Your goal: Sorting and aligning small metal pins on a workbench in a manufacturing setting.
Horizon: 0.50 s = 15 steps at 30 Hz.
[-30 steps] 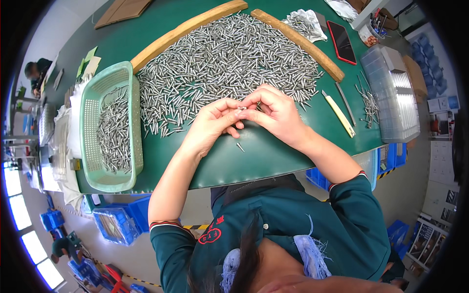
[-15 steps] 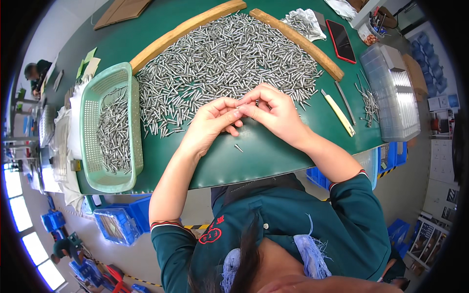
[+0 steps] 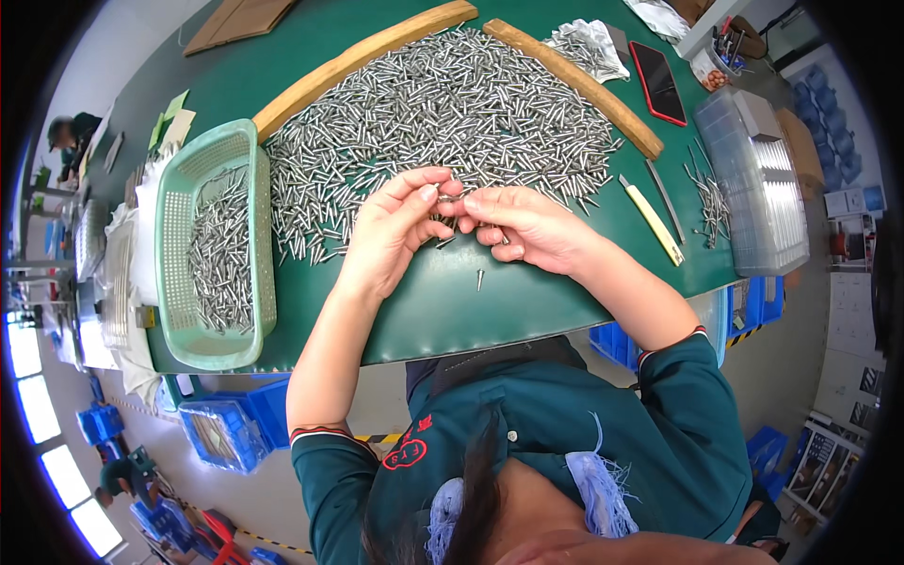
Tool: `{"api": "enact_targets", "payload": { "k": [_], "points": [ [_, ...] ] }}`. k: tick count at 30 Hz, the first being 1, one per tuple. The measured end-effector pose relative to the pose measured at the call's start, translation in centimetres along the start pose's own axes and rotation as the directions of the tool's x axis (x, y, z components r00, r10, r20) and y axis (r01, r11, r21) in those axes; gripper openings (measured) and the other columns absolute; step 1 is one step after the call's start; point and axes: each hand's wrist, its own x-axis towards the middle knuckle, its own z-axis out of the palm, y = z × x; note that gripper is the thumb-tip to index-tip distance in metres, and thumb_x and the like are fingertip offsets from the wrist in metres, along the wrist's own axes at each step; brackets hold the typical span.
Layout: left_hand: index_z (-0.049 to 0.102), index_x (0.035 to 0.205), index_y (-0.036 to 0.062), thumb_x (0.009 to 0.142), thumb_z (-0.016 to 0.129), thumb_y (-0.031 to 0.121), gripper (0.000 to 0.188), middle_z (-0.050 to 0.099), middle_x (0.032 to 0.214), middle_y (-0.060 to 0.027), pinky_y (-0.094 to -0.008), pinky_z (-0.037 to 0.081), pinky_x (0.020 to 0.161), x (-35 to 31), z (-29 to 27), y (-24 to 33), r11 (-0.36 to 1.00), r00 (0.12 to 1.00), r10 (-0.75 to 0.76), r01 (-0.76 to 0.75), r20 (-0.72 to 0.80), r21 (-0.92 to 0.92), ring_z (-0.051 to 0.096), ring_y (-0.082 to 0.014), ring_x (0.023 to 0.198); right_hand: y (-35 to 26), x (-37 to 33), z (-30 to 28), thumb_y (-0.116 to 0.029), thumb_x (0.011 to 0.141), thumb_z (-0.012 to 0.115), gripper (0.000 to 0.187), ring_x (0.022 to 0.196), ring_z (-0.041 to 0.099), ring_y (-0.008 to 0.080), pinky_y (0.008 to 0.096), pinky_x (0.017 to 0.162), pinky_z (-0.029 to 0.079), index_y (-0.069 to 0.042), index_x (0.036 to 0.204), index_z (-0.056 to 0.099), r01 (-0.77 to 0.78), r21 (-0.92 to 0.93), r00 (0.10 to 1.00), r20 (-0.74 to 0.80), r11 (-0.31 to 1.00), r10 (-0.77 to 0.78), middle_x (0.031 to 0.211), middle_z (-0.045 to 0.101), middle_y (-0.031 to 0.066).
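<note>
My left hand (image 3: pixel 394 224) and my right hand (image 3: pixel 532 228) meet over the near edge of a wide heap of small silver metal pins (image 3: pixel 443 104). The fingers of both are bent and pinched together, with bits of metal pins showing between and below the fingertips. How many pins each hand holds is hidden. One loose pin (image 3: pixel 480 281) stands out alone on the green tabletop (image 3: pixel 414 325), just in front of my hands. To the left, a light green plastic basket (image 3: pixel 264 235) has more of these pins inside.
Two wooden strips (image 3: pixel 363 61) (image 3: pixel 574 85) bound the heap's far side. On the right lie a cutter knife (image 3: pixel 653 221), a thin metal strip (image 3: pixel 666 200), long metal pieces (image 3: pixel 713 207), a red-edged phone (image 3: pixel 657 83) and clear plastic boxes (image 3: pixel 751 184). Someone sits at far left.
My left hand has turned and lifted its fingers, while my right hand has curled lower. The loose pin in front lies farther right and points differently.
</note>
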Motion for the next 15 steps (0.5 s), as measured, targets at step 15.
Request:
{"api": "enact_targets", "payload": {
  "k": [15],
  "points": [
    [0.054,0.111,0.0032,0.090,0.053,0.004,0.021,0.059,0.090,-0.0029,-0.0204,0.046,0.063,-0.04,0.36,-0.63,0.998,0.997,-0.020,0.016,0.078,0.059,0.055,-0.0072,0.079,0.54,0.21,0.33,-0.018,0.088,0.061,0.019,0.062,0.040,-0.0013,0.0123,0.044,0.028,-0.007,0.103,0.058,0.068,-0.002,0.995,-0.069,0.998,-0.068,0.084,0.057,-0.0056]
  ]
}}
